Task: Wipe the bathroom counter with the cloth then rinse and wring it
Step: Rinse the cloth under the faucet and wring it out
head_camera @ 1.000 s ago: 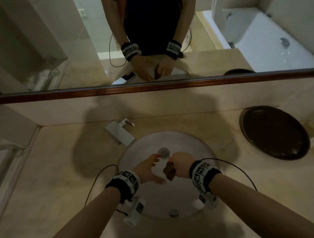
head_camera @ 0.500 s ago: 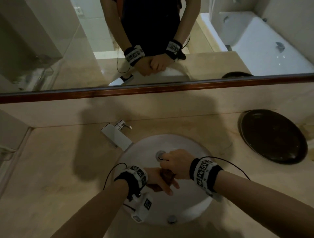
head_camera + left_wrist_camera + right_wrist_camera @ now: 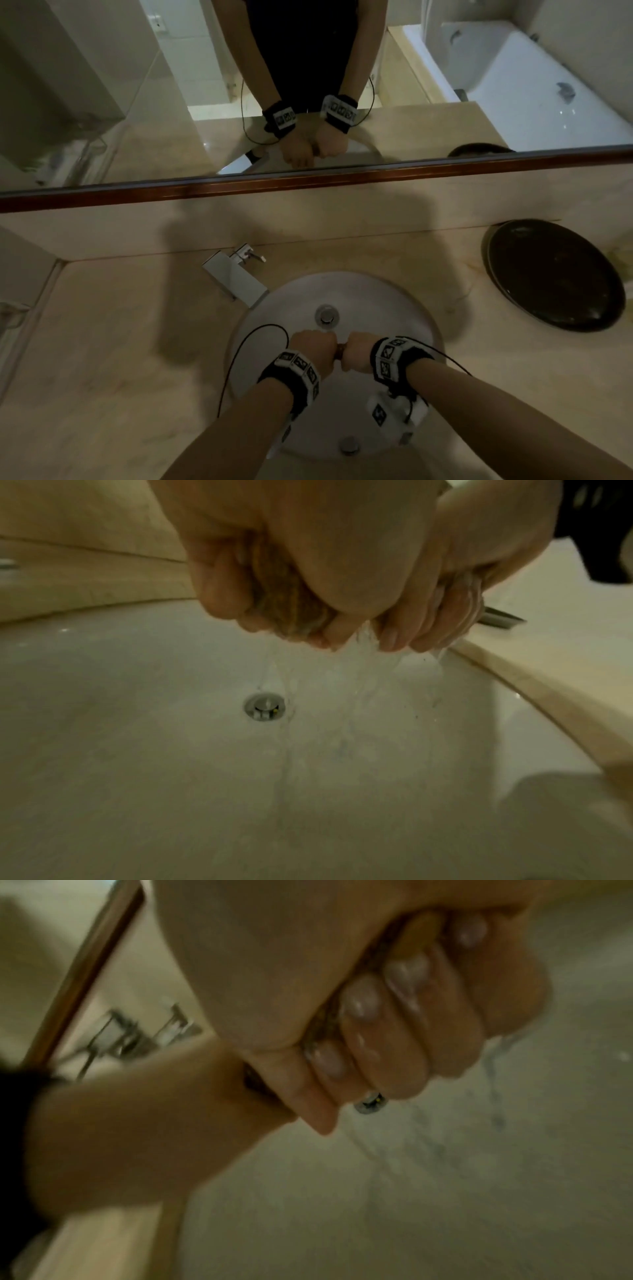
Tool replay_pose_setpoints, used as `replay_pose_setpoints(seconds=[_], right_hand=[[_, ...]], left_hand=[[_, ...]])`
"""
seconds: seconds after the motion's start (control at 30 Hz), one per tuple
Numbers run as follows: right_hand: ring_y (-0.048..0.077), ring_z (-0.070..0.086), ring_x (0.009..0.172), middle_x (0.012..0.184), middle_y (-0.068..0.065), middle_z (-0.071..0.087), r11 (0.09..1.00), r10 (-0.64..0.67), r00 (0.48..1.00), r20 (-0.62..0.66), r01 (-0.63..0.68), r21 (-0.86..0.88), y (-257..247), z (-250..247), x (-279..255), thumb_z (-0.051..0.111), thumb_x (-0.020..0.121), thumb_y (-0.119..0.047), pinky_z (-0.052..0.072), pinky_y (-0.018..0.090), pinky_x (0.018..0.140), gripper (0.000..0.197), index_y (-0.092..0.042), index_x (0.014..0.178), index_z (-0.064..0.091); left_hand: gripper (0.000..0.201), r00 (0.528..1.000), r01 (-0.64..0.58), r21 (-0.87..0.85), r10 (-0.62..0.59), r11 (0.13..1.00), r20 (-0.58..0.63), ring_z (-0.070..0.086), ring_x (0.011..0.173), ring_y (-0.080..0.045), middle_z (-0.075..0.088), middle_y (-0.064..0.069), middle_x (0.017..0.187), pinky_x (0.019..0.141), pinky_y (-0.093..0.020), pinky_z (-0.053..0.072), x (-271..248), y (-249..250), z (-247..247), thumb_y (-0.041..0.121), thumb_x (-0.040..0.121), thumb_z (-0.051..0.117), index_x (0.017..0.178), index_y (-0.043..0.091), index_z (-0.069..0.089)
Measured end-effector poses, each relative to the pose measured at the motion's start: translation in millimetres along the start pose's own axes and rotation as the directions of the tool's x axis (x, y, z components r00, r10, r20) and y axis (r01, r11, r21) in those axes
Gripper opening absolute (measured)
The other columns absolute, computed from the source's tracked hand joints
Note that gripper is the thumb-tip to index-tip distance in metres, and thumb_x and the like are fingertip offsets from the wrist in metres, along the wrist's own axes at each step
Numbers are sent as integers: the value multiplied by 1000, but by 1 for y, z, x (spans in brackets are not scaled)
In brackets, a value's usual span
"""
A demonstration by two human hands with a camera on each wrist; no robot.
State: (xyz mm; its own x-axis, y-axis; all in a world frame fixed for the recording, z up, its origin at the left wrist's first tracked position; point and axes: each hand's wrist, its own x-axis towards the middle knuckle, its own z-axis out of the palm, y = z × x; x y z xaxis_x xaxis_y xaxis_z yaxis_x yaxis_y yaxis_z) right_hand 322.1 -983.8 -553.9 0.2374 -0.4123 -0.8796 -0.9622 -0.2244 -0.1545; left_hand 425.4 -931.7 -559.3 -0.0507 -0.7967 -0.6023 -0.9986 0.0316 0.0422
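You've got both fists, left hand (image 3: 313,347) & right hand (image 3: 358,351), curled tight round the small brown wet cloth (image 3: 339,351), lower centre, over the white round basin (image 3: 404,308) so wrung water drains.

head looks down; wrist views sit close, sharing the sink (image 3: 404,305).

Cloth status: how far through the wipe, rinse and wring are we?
Wiping cannot be confirmed from here. Wringing is in hand: left hand and right hand grip the small brown cloth over the white round sink, and water streams from it toward the metal drain. The chrome tap shows no flow, so rinsing looks finished. Left: finish squeezing.
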Motion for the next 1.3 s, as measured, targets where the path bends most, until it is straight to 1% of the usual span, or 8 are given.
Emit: replay_pose_setpoints(seconds=[0.17,0.27,0.4,0.57,0.7,0.9,1.07,1.3], right_hand=[[17,43,53,60,3,47,960,-120,985,121,84,267,10,-3,-6,66,83,-29,39,28,60,30,-14,62,52],[17,49,63,68,-1,52,968,-239,968,74,244,-67,10,-7,-21,58,86,-42,41,29,63,27,-16,78,59],[23,54,70,81,2,57,747,-491,866,-97,361,-558,20,-10,-28,49,88,-36,49,34,68,21,-19,97,58],[30,56,79,95,8,57,499,-713,684,-154,340,-797,33,-22,-30,58,85,-40,44,37,66,29,-20,106,56],[30,58,71,101,11,59,488,-787,592,-173,425,-763,34,-21,-22,69,78,-33,51,36,57,30,-15,100,59],[24,56,76,90,5,60,773,-515,826,-229,331,-542,28,-11,-24,46,90,-25,40,31,62,12,-16,94,54],[18,48,56,64,1,53,989,-76,980,-184,97,109,20,9,-6,57,84,-30,37,26,54,25,-15,64,52],[12,21,34,44,-2,25,439,-83,981,173,-120,891,21,20,-8,52,90,-8,19,21,42,40,-16,56,33]], left_hand=[[12,994,-55,-11,54,998,-90,60,81,-28,63,-10,94,62,-33,39,-6,-5,7,21,96,45,102,12,51],[24,998,-55,-74,56,996,9,55,76,-26,57,-6,85,65,-33,45,-13,-11,6,35,93,47,91,12,54],[42,959,-27,-348,123,937,255,50,75,-23,51,-6,86,68,-29,43,-22,-24,-11,44,87,61,99,4,66],[33,905,195,-796,207,573,371,56,106,-21,58,-6,123,87,-32,50,-25,-49,-23,29,90,65,117,12,60],[43,854,302,-907,338,295,394,66,104,-26,66,-13,119,83,-34,55,-26,-42,-7,19,84,73,121,7,56],[29,946,141,-740,131,657,297,69,71,-17,74,-11,87,69,-29,58,-13,-25,4,34,76,79,90,9,73],[25,999,-8,-227,16,974,33,55,58,-19,55,-4,62,58,-28,48,-6,-15,-8,28,87,62,71,9,61],[17,970,-139,82,152,987,-189,59,84,-31,57,-11,104,65,-34,36,-9,-17,7,20,98,42,105,11,54]])
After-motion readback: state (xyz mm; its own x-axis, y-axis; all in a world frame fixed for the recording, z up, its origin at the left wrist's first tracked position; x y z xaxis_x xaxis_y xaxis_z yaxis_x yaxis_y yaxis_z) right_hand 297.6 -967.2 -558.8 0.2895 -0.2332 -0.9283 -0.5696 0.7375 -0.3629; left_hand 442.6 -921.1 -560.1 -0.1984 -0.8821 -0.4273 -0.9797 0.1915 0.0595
